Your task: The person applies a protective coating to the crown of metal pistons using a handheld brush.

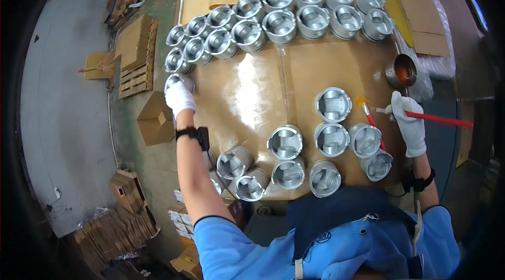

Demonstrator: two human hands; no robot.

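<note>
My left hand [180, 98], in a white glove, is closed on a metal piston [178, 79] at the near left end of a double row. The fingers cover part of the piston's top. At the right edge of the table my right hand [410, 126], also gloved, grips a red-handled brush [439, 119]. Its handle points right, and I cannot make out its head clearly. A second red brush [370, 116] with orange-stained bristles lies on the table beside several pistons [332, 139]. Just beyond my right hand is a metal cup [401, 71] with orange-brown liquid.
More pistons [279, 27] stand in two rows along the far side of the brown-covered table [310, 64]. Several others [234, 162] sit along the near edge. Cardboard sheets [421, 19] and clear plastic lie at right. On the left floor are a pallet [138, 77] and cartons.
</note>
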